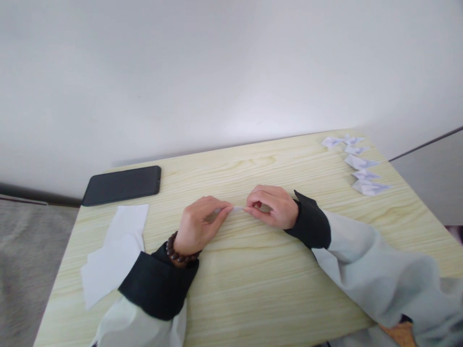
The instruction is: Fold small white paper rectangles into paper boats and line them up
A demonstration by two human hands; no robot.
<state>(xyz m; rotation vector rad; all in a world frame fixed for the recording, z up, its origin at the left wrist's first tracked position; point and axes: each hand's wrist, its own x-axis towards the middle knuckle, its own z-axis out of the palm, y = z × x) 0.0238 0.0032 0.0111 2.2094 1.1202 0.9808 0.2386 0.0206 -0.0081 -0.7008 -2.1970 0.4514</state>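
My left hand point(201, 224) and my right hand point(271, 206) meet over the middle of a light wooden table point(260, 284). Both pinch a small folded piece of white paper point(238, 209) between thumb and fingertips, one at each end. Only a short strip of the paper shows between the fingers. A dark bead bracelet point(178, 252) sits on my left wrist. Both sleeves have black cuffs.
A black phone point(122, 185) lies face up at the table's far left. White paper sheets point(114, 251) lie by my left forearm. Several small folded paper shapes point(358, 164) are lined up at the far right corner. A pale wall stands behind the table.
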